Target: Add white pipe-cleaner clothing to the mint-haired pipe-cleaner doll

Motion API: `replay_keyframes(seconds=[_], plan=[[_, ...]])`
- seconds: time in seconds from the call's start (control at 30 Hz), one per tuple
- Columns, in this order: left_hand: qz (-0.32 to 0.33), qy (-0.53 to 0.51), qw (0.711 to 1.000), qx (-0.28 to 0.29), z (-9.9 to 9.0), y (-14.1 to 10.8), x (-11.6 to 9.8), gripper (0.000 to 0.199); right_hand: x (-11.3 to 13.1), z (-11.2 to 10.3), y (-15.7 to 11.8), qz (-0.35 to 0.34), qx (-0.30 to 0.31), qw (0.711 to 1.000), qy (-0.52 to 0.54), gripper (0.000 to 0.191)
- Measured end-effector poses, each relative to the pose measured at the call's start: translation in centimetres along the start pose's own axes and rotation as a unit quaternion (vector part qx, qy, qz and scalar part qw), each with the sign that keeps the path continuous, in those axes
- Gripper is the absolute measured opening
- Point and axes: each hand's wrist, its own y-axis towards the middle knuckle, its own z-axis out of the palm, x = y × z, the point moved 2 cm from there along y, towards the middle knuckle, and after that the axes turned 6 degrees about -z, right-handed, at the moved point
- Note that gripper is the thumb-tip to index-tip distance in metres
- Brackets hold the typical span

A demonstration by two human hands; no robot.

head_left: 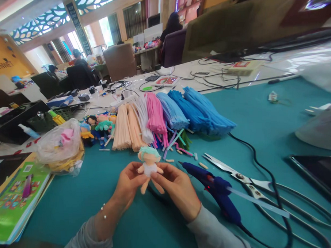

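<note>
One small pipe-cleaner doll (150, 170), with mint hair, two arms and two legs, is held upright over the green-topped desk (83, 200), between your two hands. Your left hand (131, 181) pinches one side of its white body; your right hand (175, 184) pinches the other side, thumb near the top of a leg. Beyond the doll lie seven bundles of pipe cleaners: two peach (127, 125), one white (143, 121), one pink (155, 115) and three in shades of blue (192, 112). To your right are one blue glue gun (215, 191) with a glue stick in its back, one pair of scissors (240, 176), lying open, and one dark phone (318, 177). To your left sits one clear plastic bag (59, 143). At least three people sit in the background.
</note>
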Motion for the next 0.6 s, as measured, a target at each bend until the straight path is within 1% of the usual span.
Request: replay_keyframes(seconds=[0.17,0.33,0.5,0.6], plan=[[0.026,0.038,0.999,-0.027,-0.54,0.45,0.4,0.036,0.05,0.33,-0.14,0.004,0.002,1.0,-0.003,0.037],[0.03,0.055,0.997,-0.045,-0.98,0.69,0.69,0.035,0.15,0.57,-0.25,0.009,-0.002,1.0,0.002,0.037],[0.027,0.041,0.998,-0.041,-0.8,0.51,0.55,0.034,0.03,0.27,-0.13,0.026,-0.014,0.999,0.024,0.036],[0.026,0.021,0.999,-0.019,-0.4,0.27,0.16,0.036,-0.2,-0.18,0.02,0.045,-0.026,0.997,0.053,0.035]])
